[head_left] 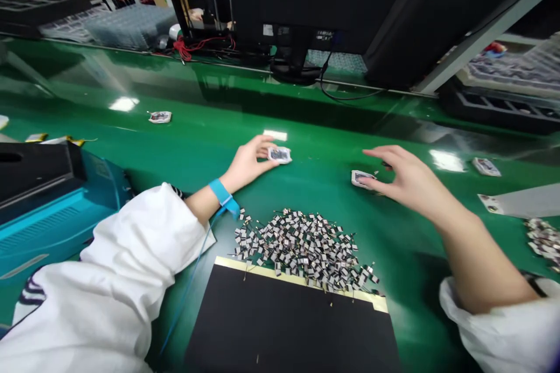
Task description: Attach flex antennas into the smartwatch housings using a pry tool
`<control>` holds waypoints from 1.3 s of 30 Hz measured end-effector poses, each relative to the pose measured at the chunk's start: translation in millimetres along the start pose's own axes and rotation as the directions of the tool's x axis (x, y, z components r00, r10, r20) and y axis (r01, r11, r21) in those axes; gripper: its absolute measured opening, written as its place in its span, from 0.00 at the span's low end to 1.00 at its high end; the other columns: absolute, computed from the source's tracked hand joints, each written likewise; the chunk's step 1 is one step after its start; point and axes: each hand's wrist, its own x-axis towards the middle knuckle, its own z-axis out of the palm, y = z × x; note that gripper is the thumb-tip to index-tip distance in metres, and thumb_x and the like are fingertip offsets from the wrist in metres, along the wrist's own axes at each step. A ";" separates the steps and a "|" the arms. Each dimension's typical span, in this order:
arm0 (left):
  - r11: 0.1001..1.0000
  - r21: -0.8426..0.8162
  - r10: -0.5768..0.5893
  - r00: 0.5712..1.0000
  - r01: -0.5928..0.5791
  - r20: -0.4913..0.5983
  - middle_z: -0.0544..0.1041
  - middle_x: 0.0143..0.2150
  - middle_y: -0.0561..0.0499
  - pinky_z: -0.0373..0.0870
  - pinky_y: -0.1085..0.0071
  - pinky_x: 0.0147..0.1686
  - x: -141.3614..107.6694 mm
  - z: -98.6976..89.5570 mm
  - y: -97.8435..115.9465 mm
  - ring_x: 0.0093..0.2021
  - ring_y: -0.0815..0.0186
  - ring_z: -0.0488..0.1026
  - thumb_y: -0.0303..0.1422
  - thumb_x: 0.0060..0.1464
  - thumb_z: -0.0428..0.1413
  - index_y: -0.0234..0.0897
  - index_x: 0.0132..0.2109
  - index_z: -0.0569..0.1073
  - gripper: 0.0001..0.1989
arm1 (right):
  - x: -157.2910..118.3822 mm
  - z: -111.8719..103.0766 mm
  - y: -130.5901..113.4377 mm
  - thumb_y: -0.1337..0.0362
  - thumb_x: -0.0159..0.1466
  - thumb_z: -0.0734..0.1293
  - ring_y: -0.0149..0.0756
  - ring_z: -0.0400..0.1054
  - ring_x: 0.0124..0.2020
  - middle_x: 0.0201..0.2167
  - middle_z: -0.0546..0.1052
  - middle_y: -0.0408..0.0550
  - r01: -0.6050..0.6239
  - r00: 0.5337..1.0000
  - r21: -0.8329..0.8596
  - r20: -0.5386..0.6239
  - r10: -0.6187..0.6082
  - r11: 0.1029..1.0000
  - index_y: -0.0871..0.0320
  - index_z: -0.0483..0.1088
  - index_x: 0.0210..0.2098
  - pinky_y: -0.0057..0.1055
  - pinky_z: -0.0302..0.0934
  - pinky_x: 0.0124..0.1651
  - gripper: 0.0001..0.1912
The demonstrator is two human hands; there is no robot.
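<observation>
My left hand [251, 160] pinches a small white-framed electronic housing [280, 155] between thumb and fingers, low over the green bench. My right hand [405, 180] is spread, its thumb at a second white-framed housing [359, 177] and its index finger stretched out above. A small dark bit [387, 165] shows by its curled fingers; I cannot tell whether it is held. Nearer to me lies a heap of small silvery parts with short dark leads [301, 247], spilling over the yellow-taped edge of a black mat [289, 326]. A blue wrist strap [222, 194] circles my left wrist.
Further housings lie at the back left [160, 117] and far right [486, 166]. A white strip [275, 135] sits beyond my left hand. On the left stands a teal and black box [87, 198]; a monitor [306, 6] rises behind. More small parts [543, 239] lie right.
</observation>
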 end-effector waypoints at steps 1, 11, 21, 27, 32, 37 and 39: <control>0.999 0.049 -0.009 0.998 0.012 -0.067 0.71 0.48 0.40 0.67 0.64 0.48 6.1 -9.1 -6.2 0.46 0.63 0.70 0.29 0.45 0.59 0.30 0.51 0.60 0.26 | -8.4 -0.4 10.5 0.45 0.55 0.61 0.42 0.65 0.38 0.44 0.67 0.55 -0.073 0.997 0.031 0.035 0.072 0.997 0.60 0.63 0.49 0.38 0.63 0.37 0.30; 0.930 0.207 0.189 0.879 -0.303 0.437 0.74 0.44 0.51 0.66 0.74 0.45 -25.6 -21.0 43.3 0.44 0.68 0.70 0.27 0.50 0.54 0.37 0.45 0.72 0.13 | -12.1 19.7 3.3 0.44 0.54 0.62 0.38 0.65 0.35 0.36 0.71 0.51 -0.114 0.984 0.208 0.157 0.082 0.972 0.59 0.69 0.38 0.34 0.62 0.36 0.25; 0.936 0.114 0.200 0.769 -0.333 0.607 0.76 0.37 0.51 0.65 0.80 0.38 -41.6 1.4 43.0 0.37 0.71 0.72 0.28 0.51 0.54 0.36 0.42 0.73 0.10 | 6.7 57.9 -62.0 0.58 0.54 0.67 0.32 0.63 0.33 0.36 0.69 0.49 0.069 0.997 0.440 0.007 -0.081 0.896 0.60 0.66 0.40 0.28 0.61 0.31 0.17; 0.977 0.025 0.157 0.788 -0.213 0.596 0.75 0.33 0.51 0.66 0.79 0.35 -43.1 2.2 44.8 0.33 0.73 0.70 0.24 0.48 0.54 0.34 0.45 0.70 0.14 | 4.5 59.3 -59.6 0.58 0.53 0.68 0.31 0.62 0.32 0.36 0.69 0.48 0.065 0.997 0.439 -0.003 -0.071 0.896 0.60 0.66 0.39 0.27 0.60 0.31 0.17; 0.995 -0.065 0.104 0.805 -0.081 0.585 0.72 0.33 0.50 0.66 0.78 0.35 -43.5 2.0 42.4 0.33 0.73 0.69 0.23 0.46 0.54 0.31 0.46 0.68 0.17 | 5.5 59.2 -60.6 0.57 0.53 0.68 0.31 0.63 0.32 0.36 0.69 0.49 0.090 0.996 0.448 -0.014 -0.093 0.889 0.60 0.66 0.40 0.27 0.60 0.31 0.18; 0.967 -0.245 0.086 0.806 0.075 0.585 0.70 0.36 0.49 0.67 0.76 0.40 -43.6 2.0 38.9 0.35 0.74 0.68 0.21 0.46 0.53 0.31 0.47 0.67 0.19 | 5.2 57.0 -62.4 0.58 0.53 0.68 0.32 0.63 0.32 0.37 0.69 0.49 0.085 0.995 0.441 0.004 -0.097 0.893 0.60 0.66 0.40 0.28 0.61 0.31 0.18; 0.947 -0.291 0.065 0.811 0.133 0.581 0.70 0.36 0.50 0.67 0.77 0.41 -44.3 1.9 38.9 0.35 0.75 0.68 0.21 0.46 0.54 0.32 0.47 0.68 0.18 | 4.7 56.7 -61.1 0.58 0.53 0.68 0.32 0.63 0.32 0.37 0.69 0.49 0.084 0.995 0.443 0.012 -0.099 0.893 0.60 0.66 0.40 0.28 0.61 0.31 0.18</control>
